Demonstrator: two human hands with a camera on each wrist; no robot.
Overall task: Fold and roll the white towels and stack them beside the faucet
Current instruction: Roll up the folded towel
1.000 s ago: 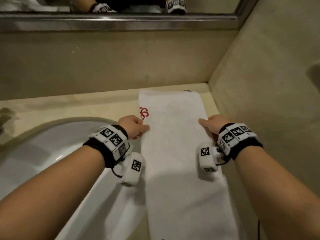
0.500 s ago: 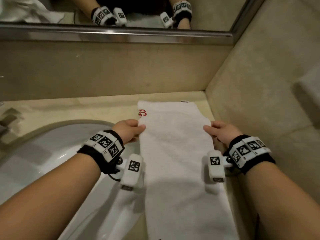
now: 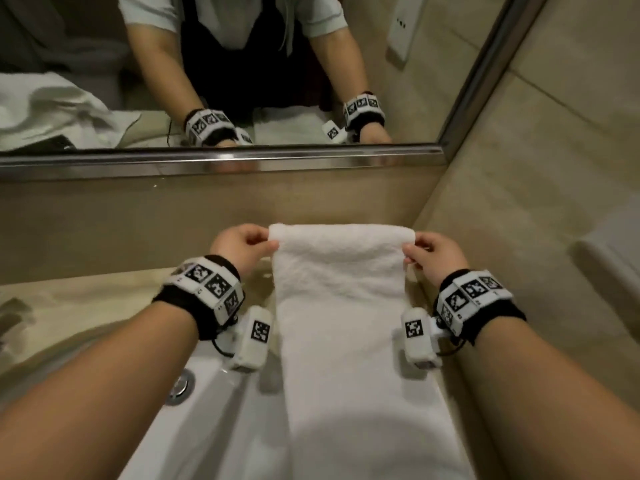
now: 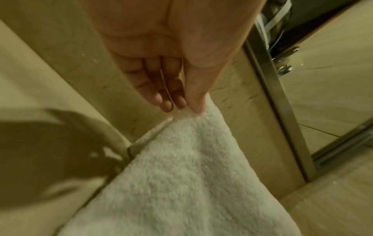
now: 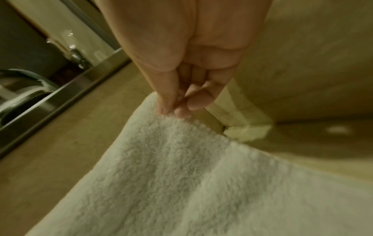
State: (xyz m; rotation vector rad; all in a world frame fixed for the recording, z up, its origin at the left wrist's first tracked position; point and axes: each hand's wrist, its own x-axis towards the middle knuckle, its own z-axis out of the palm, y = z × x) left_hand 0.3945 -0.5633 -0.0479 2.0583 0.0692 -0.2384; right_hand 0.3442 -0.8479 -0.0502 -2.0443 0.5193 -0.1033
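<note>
A long white towel [image 3: 346, 341] lies in a narrow strip on the beige counter, right of the sink. Its far end is raised off the counter and curves over in a rounded fold. My left hand [image 3: 247, 245] pinches the left corner of that raised end, thumb against fingertips [image 4: 181, 105]. My right hand [image 3: 429, 252] pinches the right corner the same way, as the right wrist view shows [image 5: 171, 110]. The towel [image 5: 181, 175] slopes down from both pinches toward me. The faucet itself is out of the head view.
The white sink basin [image 3: 180, 420] with its chrome drain [image 3: 181, 386] is left of the towel. A tiled wall [image 3: 519, 237] stands close on the right. A mirror [image 3: 242, 71] with a metal ledge [image 3: 221, 161] runs behind, reflecting a loose white towel [image 3: 52, 112].
Both hands slid forward along the towel's edges, took hold of its far corners and lifted that end off the counter. The red logo no longer shows.
</note>
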